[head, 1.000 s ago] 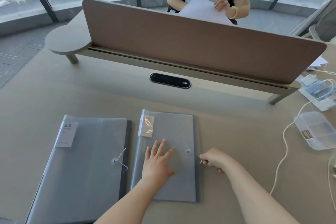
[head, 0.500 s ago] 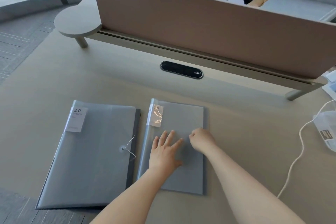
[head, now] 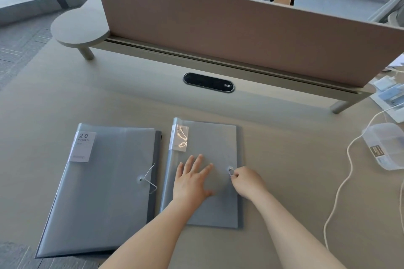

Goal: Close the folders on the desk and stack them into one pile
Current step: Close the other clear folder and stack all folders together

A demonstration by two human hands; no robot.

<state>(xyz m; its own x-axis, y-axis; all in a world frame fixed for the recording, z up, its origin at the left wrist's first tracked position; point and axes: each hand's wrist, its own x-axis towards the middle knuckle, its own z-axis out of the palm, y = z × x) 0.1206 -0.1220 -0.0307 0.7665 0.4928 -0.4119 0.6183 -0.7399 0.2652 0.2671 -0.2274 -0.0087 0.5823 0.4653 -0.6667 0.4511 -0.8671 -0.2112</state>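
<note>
A: Where are the folders right now?

B: Both lie flat on the desk (head: 284,181), side by side towards its near edge, long axes running away from me. The left folder (head: 105,192) sits closer to the near-left corner, its elastic cord (head: 152,178) looped around its button. The right folder (head: 209,181) is just beside it, covers down.

A: And my hands?

B: My left hand (head: 192,183) is spread flat, palm pressing the translucent grey plastic cover. My right hand (head: 247,183) is curled, fingertips pressed together, pinching the thin loop (head: 231,173) right at the small round button (head: 230,169) near the folder's right edge.

A: What does the next move turn on?

B: I'd say the button lies just left of and slightly beyond my pinch, so the loop has to come around it. The right hand is the nearer one. The cover looks smooth and slippery, the cord thin and springy, so it could snap off

A: Then stacking?

B: Not yet done; they're still apart
</note>
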